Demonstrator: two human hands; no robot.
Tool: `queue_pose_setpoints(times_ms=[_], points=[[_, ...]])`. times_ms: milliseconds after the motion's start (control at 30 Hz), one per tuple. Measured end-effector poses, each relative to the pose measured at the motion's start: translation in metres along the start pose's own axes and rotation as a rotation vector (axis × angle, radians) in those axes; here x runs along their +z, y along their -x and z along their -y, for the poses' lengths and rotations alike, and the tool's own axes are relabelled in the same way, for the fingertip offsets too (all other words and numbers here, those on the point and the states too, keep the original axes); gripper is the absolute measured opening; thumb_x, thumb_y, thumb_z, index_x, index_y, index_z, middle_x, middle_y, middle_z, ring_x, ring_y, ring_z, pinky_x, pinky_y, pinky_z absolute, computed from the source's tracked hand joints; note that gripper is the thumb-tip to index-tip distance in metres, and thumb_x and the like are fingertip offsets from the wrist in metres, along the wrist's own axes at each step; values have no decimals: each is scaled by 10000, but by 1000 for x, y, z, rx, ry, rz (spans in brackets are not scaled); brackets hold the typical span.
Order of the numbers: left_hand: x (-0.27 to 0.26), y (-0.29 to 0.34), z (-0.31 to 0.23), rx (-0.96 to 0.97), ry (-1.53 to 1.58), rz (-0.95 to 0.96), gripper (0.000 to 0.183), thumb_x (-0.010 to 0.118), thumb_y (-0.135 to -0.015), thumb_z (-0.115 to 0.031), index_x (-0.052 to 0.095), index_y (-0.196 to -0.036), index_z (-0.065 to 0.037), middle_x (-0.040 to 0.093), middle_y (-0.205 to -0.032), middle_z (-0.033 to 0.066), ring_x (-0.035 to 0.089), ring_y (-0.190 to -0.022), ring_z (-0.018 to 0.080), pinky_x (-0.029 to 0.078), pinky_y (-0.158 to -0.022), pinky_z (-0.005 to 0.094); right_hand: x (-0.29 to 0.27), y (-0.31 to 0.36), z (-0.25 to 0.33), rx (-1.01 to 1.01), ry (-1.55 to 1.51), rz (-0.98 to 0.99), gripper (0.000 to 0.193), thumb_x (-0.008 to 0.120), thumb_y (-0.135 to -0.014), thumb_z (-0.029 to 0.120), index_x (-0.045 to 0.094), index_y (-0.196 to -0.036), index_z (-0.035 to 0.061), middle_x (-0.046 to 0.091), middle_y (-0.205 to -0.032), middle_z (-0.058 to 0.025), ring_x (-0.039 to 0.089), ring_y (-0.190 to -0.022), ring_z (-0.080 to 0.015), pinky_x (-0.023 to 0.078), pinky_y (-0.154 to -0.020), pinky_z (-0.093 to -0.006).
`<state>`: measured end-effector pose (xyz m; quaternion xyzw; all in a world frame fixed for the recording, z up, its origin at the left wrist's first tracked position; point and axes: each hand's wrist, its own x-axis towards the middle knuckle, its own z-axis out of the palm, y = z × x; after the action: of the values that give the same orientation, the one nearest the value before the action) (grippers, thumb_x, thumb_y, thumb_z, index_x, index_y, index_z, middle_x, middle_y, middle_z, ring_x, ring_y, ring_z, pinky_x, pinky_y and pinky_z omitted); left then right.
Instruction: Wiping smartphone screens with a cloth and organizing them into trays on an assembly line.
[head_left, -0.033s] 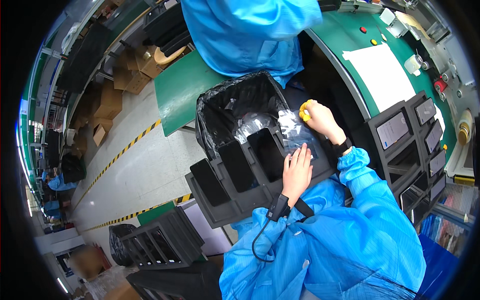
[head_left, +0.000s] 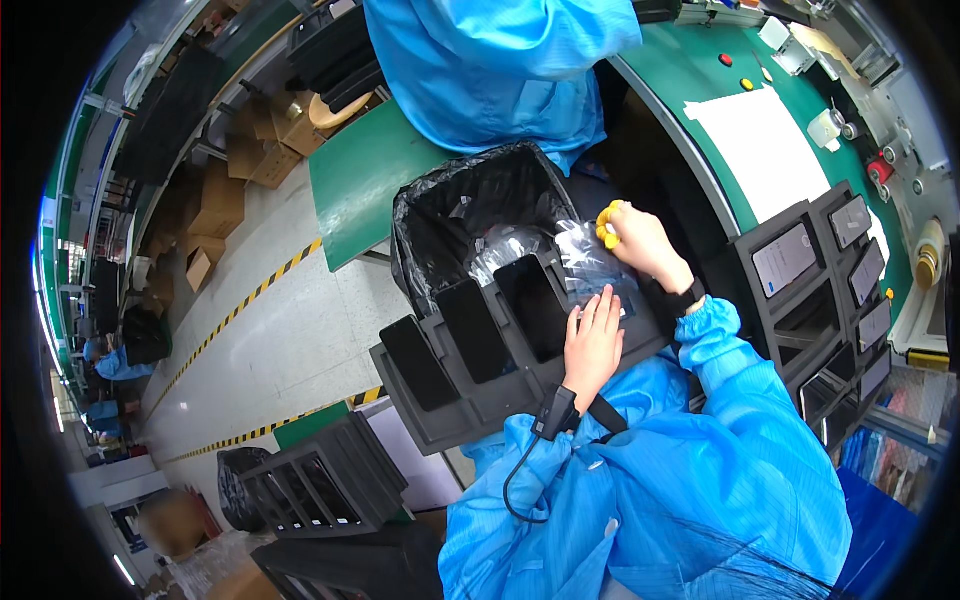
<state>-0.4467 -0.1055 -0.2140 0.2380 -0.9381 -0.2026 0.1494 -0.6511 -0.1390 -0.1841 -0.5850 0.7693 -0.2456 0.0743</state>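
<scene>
A black tray lies tilted before me, with a row of dark phones, one of them close beside my left hand. My left hand rests flat on the tray's right part with its fingers stretched out. What lies beneath its fingertips is mostly hidden. Crinkled clear plastic film runs from there up to my right hand. My right hand is closed in a pinch at the film's upper edge, with yellow coverings like finger cots at its fingertips.
Behind the tray stands a bin lined with a black bag, with plastic film inside. Another person in a blue smock is beyond it. Trays of phones stand at right beside a green bench. More black trays are stacked at lower left.
My right hand has shifted very slightly left, and the film has moved a little with it. My left hand stays almost in place.
</scene>
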Motion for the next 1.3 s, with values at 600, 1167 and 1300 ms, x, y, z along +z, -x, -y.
queue_pose_setpoints(times_ms=[600,1167,1300], points=[[-104,31,7,98,569,-276,117,676,-726,29,648,-806,-51,634,-834,79,608,-845,265,469,-744,337,-118,156,89,-218,-500,-82,327,787,-688,171,691,-992,95,616,-831,-74,599,-687,-231,468,-588,-296],[-120,-109,164,19,-295,-245,308,638,-799,-82,591,-1103,-85,594,-1021,122,580,-938,317,470,-812,425,-66,176,75,408,-1427,-36,415,404,-1003,371,598,-1143,32,644,-949,-39,597,-859,-95,461,-776,-224],[-117,-81,119,42,-181,-257,322,642,-781,-82,589,-1097,-49,579,-1087,123,558,-1003,317,443,-872,424,-50,165,80,391,-1641,81,464,404,-982,391,556,-1193,8,619,-1012,-78,587,-936,-143,451,-837,-274]])
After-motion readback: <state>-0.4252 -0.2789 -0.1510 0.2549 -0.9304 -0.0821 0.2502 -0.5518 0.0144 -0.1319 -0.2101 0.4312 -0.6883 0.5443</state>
